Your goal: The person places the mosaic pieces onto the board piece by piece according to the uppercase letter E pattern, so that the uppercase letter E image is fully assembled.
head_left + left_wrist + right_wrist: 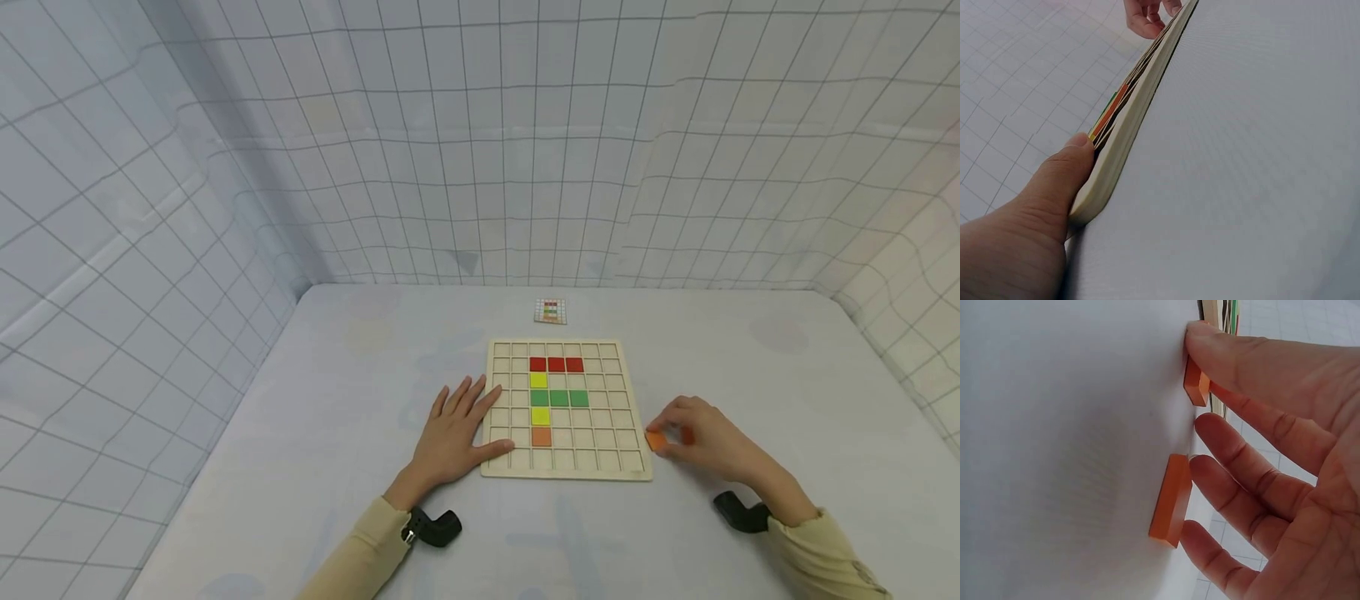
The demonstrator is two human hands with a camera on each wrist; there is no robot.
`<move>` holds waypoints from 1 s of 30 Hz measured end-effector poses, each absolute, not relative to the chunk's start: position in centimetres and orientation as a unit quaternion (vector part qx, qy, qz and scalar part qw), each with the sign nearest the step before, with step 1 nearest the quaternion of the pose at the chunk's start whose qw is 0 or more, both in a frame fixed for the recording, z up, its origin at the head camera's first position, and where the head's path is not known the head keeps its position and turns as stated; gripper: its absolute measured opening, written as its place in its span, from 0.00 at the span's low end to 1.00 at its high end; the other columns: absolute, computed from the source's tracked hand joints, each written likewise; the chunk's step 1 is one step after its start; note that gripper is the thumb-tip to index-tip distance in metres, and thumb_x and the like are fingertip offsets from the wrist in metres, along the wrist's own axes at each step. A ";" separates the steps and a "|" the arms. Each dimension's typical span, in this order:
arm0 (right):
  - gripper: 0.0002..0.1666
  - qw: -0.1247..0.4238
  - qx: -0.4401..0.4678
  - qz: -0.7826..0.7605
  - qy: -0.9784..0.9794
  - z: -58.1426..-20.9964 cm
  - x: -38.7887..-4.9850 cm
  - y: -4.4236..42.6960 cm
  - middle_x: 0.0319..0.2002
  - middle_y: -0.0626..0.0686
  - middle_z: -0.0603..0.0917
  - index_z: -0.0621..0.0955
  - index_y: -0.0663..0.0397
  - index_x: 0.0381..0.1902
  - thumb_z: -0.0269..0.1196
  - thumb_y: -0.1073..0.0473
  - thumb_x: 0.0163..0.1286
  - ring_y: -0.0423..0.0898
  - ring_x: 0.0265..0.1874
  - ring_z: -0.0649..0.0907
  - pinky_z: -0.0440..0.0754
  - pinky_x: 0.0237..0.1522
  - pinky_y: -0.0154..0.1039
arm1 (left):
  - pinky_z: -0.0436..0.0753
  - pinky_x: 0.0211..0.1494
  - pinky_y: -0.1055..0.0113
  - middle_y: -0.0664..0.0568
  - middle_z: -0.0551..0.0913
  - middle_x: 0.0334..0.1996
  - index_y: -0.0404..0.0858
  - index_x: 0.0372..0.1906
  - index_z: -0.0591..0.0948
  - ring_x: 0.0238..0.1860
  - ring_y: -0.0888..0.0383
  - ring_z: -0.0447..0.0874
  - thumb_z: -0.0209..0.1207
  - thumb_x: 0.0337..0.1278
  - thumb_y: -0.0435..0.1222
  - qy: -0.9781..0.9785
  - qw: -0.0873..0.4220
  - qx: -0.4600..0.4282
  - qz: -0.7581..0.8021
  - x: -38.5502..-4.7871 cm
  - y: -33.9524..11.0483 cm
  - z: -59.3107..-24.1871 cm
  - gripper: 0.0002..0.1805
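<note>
A pale wooden grid board (607,462) lies flat on the table, with square tiles in some of its cells. Red tiles (556,365) form a short row near the top, with a yellow tile (538,380), green tiles (558,398), another yellow tile and an orange tile (541,437) below. My left hand (448,440) rests on the board's left edge, fingers spread and straight. Just off the right edge, my right hand (701,437) pinches a loose orange tile (1195,384) between thumb and index finger. Beneath its other fingers a second orange tile (1171,500) lies on the table.
Behind the board lies a small card (551,311) printed with a coloured grid pattern. White walls (480,150) with dark grid lines stand at the back and sides of the white table (360,367). A black wrist camera (441,528) sits on each forearm.
</note>
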State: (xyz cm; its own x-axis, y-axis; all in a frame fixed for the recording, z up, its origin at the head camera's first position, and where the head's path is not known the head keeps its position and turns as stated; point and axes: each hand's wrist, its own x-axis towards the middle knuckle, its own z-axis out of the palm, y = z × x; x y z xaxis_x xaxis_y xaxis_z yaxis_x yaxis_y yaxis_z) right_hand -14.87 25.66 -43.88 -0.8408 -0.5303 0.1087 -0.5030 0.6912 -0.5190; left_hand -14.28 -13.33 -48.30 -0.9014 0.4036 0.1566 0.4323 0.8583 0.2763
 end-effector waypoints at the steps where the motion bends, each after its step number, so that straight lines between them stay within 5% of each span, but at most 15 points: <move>1: 0.16 0.026 -0.279 -0.275 0.920 -43.9 -15.0 25.6 0.38 0.39 0.78 0.85 0.45 0.38 0.74 0.65 0.51 0.42 0.33 0.72 0.70 0.34 0.37 | 0.38 0.71 0.50 0.50 0.51 0.74 0.50 0.75 0.55 0.73 0.51 0.41 0.47 0.54 0.69 -0.963 0.047 -0.217 -0.153 -14.3 -13.3 -48.3 0.47; 30: 0.11 0.025 -0.205 -0.299 0.932 -43.8 -15.7 24.9 0.23 0.42 0.74 0.75 0.50 0.31 0.69 0.63 0.58 0.39 0.24 0.72 0.70 0.25 0.33 | 0.41 0.71 0.48 0.49 0.52 0.74 0.50 0.75 0.55 0.73 0.50 0.43 0.47 0.55 0.69 -0.962 0.052 -0.221 -0.151 -14.3 -13.3 -48.3 0.47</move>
